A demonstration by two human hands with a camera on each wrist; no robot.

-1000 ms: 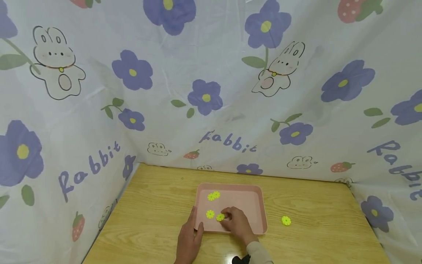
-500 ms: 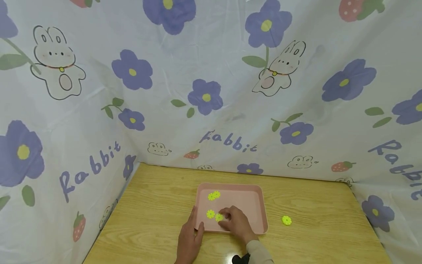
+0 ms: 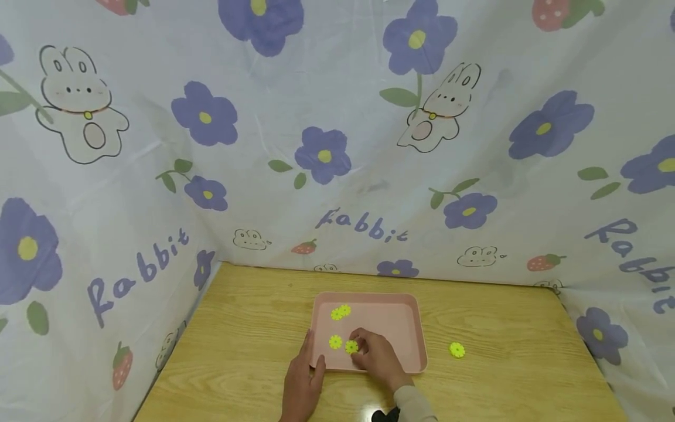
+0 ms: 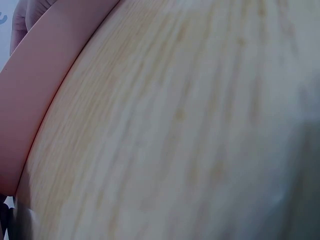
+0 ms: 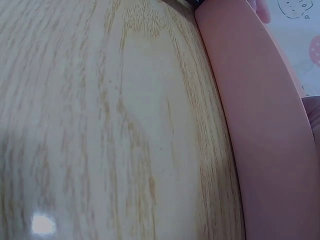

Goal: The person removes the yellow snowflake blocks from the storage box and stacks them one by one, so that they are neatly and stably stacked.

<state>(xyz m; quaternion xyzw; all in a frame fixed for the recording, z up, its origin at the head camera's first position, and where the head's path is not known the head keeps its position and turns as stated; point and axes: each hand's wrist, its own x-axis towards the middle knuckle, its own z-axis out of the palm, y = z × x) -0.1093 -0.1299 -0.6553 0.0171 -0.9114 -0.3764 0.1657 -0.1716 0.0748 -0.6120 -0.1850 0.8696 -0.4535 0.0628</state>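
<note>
The head view is looking forward and down from above, set back enough to be taking in the tray (image 3: 387,316), the wooden surface (image 3: 237,334) and the patterned cloth (image 3: 369,176). Both wrist views are facing the surface closely, the tray's outer side showing leftmost in the left, rightmost in the right; all three are sharing tray and surface.

Booth (image 3: 263,205) of rabbit-print cloth (image 3: 364,140)

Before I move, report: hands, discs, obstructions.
Left hand at the pink tray's near-left corner. Right hand at a yellow disc inside, firm pinch unclear. Neighbouring disc just left of it; nothing seen in the way.
</note>
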